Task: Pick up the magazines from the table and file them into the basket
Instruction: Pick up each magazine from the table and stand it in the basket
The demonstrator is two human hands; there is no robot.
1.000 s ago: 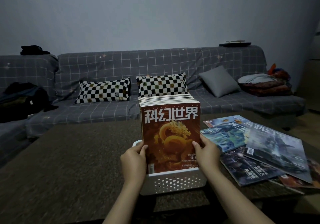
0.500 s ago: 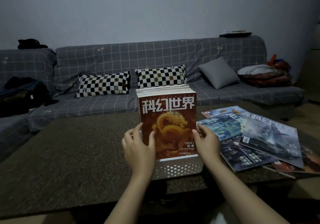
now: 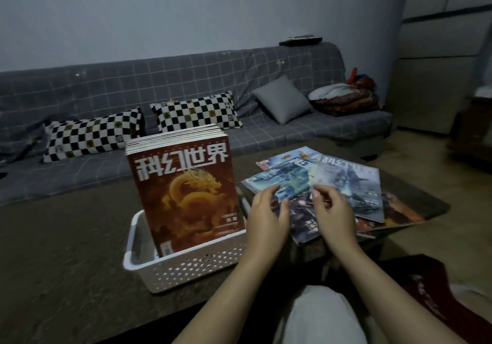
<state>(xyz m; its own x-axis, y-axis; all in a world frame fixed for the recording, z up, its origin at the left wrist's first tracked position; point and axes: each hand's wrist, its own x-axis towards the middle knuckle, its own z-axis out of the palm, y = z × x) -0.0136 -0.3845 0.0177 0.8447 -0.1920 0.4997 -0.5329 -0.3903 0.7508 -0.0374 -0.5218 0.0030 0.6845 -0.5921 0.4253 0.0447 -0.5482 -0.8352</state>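
A white perforated basket point(image 3: 186, 266) stands on the dark table point(image 3: 66, 237) and holds several upright magazines; the front one has a red cover with a golden dragon point(image 3: 186, 194). To its right, several loose magazines point(image 3: 348, 186) lie fanned out flat on the table. My left hand point(image 3: 267, 217) hovers over the near left part of that pile, fingers loosely spread, holding nothing. My right hand point(image 3: 332, 210) is just beside it over the dark-covered magazine point(image 3: 303, 218), fingers loosely curled, gripping nothing that I can see.
A grey checked sofa point(image 3: 186, 77) with two black-and-white cushions point(image 3: 197, 112), a grey cushion and folded blankets runs behind the table. My knee in light trousers point(image 3: 319, 314) is below the table edge. A red rug point(image 3: 439, 290) lies at the right.
Both hands have let go of the red dragon magazine, which now stands in the basket, and moved right over the loose pile. My view has turned right and down.
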